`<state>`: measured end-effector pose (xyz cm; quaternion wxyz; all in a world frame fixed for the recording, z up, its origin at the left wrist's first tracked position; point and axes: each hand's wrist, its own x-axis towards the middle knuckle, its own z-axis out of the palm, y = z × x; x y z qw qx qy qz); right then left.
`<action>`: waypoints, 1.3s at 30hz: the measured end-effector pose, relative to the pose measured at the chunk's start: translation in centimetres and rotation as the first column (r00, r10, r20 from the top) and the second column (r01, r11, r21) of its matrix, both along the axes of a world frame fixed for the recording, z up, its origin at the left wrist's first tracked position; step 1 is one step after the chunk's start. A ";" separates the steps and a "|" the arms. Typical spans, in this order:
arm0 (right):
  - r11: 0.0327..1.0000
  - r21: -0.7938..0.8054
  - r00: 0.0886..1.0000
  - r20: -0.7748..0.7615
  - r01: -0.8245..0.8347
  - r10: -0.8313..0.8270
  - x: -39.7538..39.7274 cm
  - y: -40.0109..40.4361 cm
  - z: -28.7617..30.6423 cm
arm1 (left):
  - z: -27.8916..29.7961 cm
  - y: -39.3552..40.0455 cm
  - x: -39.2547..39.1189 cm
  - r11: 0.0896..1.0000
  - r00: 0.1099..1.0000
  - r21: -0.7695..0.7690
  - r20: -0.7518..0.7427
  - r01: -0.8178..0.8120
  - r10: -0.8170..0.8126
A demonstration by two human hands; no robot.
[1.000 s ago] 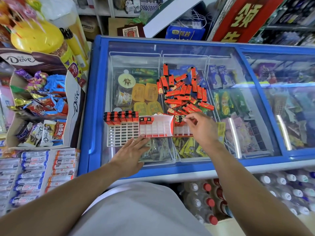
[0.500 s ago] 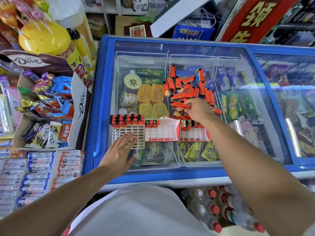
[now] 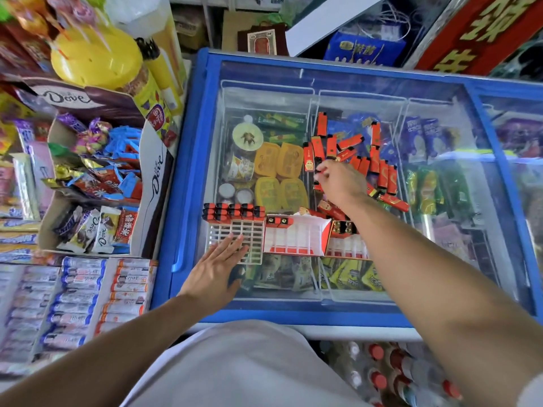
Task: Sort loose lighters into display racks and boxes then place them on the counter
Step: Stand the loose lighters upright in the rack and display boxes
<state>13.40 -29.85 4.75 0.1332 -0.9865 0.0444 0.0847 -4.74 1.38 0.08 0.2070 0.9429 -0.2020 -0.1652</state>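
Observation:
Several loose red lighters (image 3: 379,168) lie in a heap on the glass lid of a blue freezer (image 3: 188,171). My right hand (image 3: 338,183) reaches into the heap's left side, fingers curled round a red lighter (image 3: 318,171). In front of the heap stand a white grid rack (image 3: 235,239) with a back row of lighters, a red-and-white display box (image 3: 293,236) holding two lighters, and a second box (image 3: 346,245) partly behind my right forearm. My left hand (image 3: 217,265) lies flat with spread fingers on the grid rack's near edge.
A Dove carton of wrapped sweets (image 3: 97,183) stands left of the freezer, with a yellow lollipop tub (image 3: 97,57) behind it. Rows of boxed tubes (image 3: 76,298) lie at lower left. Bottles with red caps (image 3: 388,374) stand below the freezer's front edge.
My right hand left the right-hand box and moved up-left into the loose heap, closing on a lighter. My left hand slid left from the middle box onto the grid rack.

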 end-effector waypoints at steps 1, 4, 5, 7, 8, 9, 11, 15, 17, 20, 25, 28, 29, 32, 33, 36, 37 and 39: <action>1.000 0.018 1.000 0.016 0.020 -0.020 0.4 0.1 0.0 | -0.1 0.0 0.0 1.000 1.000 -0.002 0.005 0.000 0.000; 0.995 0.051 0.996 -0.002 0.090 -0.090 1.8 0.8 -0.1 | -0.5 0.2 -0.2 1.000 1.000 0.008 0.010 0.008 -0.008; 0.992 0.053 0.993 -0.017 0.115 -0.114 2.2 1.2 -0.2 | -0.5 0.2 -0.2 1.000 1.000 0.009 0.006 0.011 -0.011; 0.985 0.045 0.985 -0.042 0.167 -0.165 2.9 2.1 -0.5 | -0.5 0.3 -0.2 1.000 1.000 0.009 -0.002 0.017 -0.017; 0.980 0.045 0.980 -0.059 0.194 -0.191 3.2 2.6 -0.6 | -0.5 0.3 -0.2 1.000 1.000 0.012 -0.008 0.022 -0.022; 0.975 0.043 0.974 -0.071 0.218 -0.215 3.7 2.9 -0.9 | -0.4 0.3 -0.1 0.999 1.000 0.015 -0.015 0.028 -0.028; 0.964 0.053 0.962 -0.102 0.261 -0.255 4.5 3.5 -0.9 | -0.3 0.3 0.1 0.999 0.999 0.008 -0.031 0.033 -0.033; 0.970 0.083 0.958 -0.197 0.228 -0.208 5.1 4.7 -0.1 | -0.2 0.3 0.1 1.000 0.997 0.005 -0.067 0.025 -0.024; 0.971 0.158 0.978 -0.129 0.180 -0.161 4.4 5.7 1.0 | -0.2 0.2 0.0 1.000 0.997 0.009 -0.070 0.027 -0.026; 0.933 0.341 0.994 -0.021 0.112 -0.111 2.1 7.5 3.4 | -0.1 0.1 0.0 0.999 0.996 0.028 -0.081 0.030 -0.027; 0.861 0.506 0.990 -0.095 -0.045 0.108 -4.6 10.8 7.0 | 0.0 -0.1 -0.2 1.000 0.997 0.014 -0.066 0.027 -0.026; 0.766 0.643 0.968 -0.189 -0.005 0.164 -8.7 12.1 7.1 | 0.1 0.0 -0.3 0.999 0.998 0.011 -0.056 0.035 -0.035; 0.730 0.683 0.965 -0.206 0.023 0.162 -10.0 12.5 7.1 | 0.0 0.0 -0.2 0.999 0.998 0.009 -0.050 0.037 -0.037; 0.744 0.667 0.970 -0.200 0.033 0.136 -12.6 13.7 6.5 | 0.2 0.1 -0.1 0.999 0.997 0.011 -0.053 0.050 -0.050; 0.769 0.639 0.974 -0.185 0.019 0.129 -13.1 14.0 6.3 | 0.2 0.1 -0.1 0.998 0.997 0.019 -0.050 0.062 -0.061; 0.826 0.564 0.984 -0.137 -0.015 0.112 -13.6 14.6 5.8 | 0.5 0.4 -0.2 0.998 0.998 0.002 -0.021 0.061 -0.061; 0.841 0.541 0.987 -0.116 -0.028 0.107 -13.7 14.9 5.7 | 0.6 0.7 -0.3 0.999 0.999 0.000 -0.003 0.054 -0.054; 0.869 0.494 0.992 -0.086 -0.038 0.092 -13.6 15.3 5.3 | 0.7 1.4 -0.6 0.997 0.997 0.046 0.047 0.057 -0.059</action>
